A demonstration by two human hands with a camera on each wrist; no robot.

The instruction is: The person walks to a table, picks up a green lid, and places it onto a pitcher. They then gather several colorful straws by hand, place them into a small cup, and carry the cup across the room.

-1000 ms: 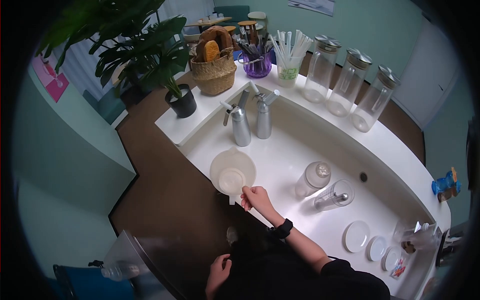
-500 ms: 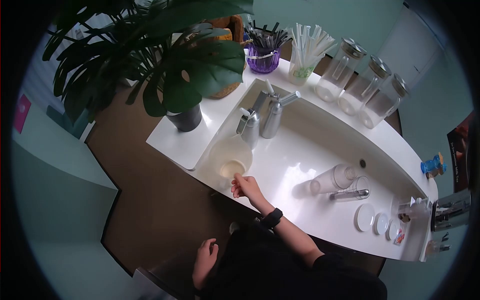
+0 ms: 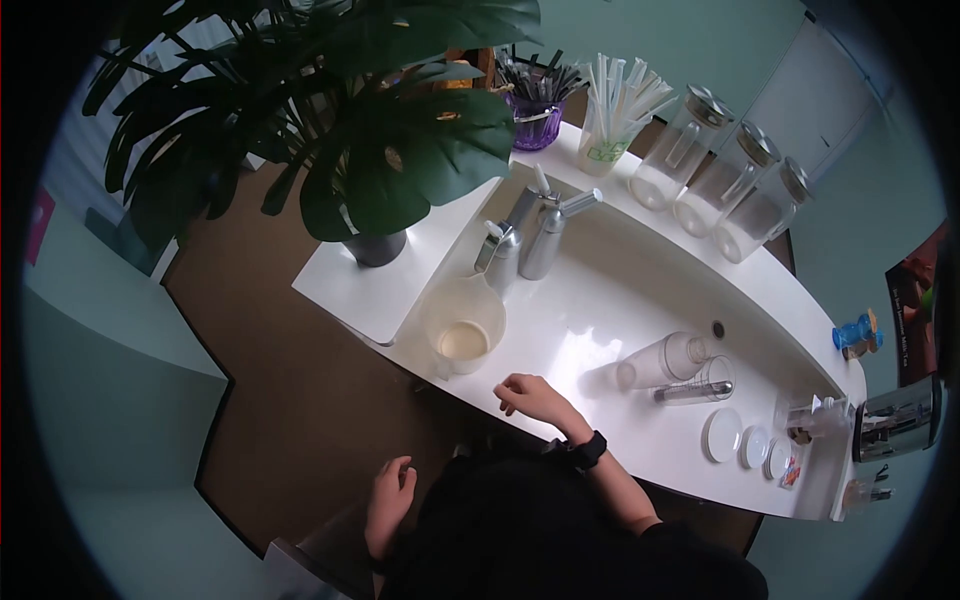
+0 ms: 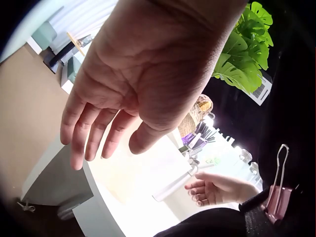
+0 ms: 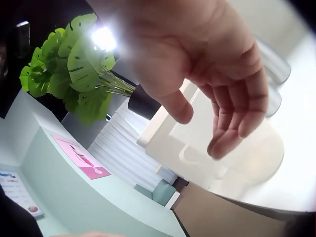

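Milky-white and just released, the jug [image 3: 463, 312] is standing ahead and left of the right hand [image 3: 537, 398] I'm withdrawing, loosely bent and empty, the left hand [image 3: 388, 495] hanging relaxed, so the set-down is seemingly finishing.

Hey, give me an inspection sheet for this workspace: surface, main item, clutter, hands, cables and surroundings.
Surface: white counter, glossy, sunken middle.
Job's things: translucent jug near the counter's near edge; contents unclear.
Clutter: two silver canisters, a clear bottle, white dishes.
Right hand: empty, beside the jug, apart from it.
Left hand: empty, off the counter.
Cables: nothing clearly seen.
Surroundings: potted plant, straw cup and three lidded pitchers on the raised rim; brown floor.
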